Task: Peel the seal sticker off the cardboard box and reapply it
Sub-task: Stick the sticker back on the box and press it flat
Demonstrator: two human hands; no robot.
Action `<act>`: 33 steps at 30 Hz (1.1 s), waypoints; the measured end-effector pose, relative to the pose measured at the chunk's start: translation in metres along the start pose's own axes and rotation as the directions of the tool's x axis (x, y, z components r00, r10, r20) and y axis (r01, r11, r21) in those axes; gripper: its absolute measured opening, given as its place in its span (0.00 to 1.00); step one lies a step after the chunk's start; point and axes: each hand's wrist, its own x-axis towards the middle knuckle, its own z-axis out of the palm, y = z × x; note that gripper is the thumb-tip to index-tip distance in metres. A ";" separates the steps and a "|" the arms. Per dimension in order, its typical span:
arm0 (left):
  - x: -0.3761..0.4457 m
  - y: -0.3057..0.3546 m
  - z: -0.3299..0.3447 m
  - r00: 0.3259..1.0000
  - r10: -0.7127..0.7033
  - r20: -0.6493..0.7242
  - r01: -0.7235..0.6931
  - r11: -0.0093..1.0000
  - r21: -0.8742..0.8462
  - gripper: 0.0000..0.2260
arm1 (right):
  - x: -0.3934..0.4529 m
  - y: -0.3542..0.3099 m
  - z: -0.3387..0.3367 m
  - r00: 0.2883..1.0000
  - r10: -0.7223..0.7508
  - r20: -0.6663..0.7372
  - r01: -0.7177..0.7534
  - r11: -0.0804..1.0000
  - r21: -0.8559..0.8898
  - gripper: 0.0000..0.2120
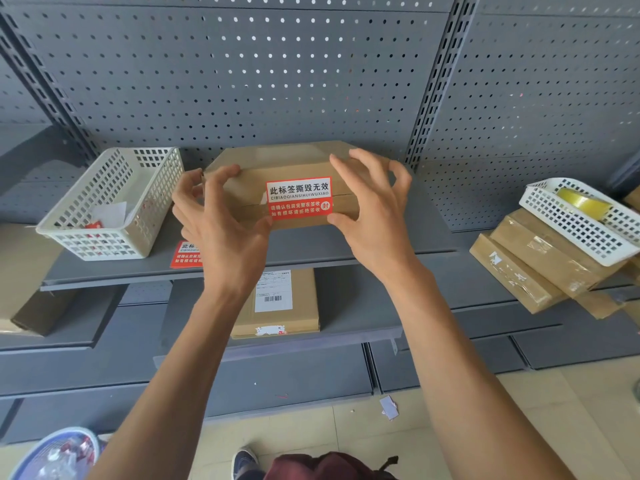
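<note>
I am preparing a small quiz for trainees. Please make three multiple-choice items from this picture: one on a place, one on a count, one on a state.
1. Where does the spare red and white sticker lie?
A. in a basket
B. on the grey metal shelf, beside the left white plastic basket
C. on the floor

2. How many white plastic baskets show?
A. one
B. two
C. three

3. How is the red and white seal sticker on the brown cardboard box?
A. flat on the front
B. half peeled
C. gone

Answers: 1 B, it lies at the shelf's front edge. 2 B, another basket sits at right. 3 A, no corner lifts; the left hand and right hand flank it.
</note>
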 end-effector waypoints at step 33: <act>-0.014 -0.005 0.017 0.997 0.069 0.018 -0.069 0.998 -0.011 0.32 | -0.012 0.023 0.012 0.988 0.025 -0.154 -0.023 1.000 0.012 0.35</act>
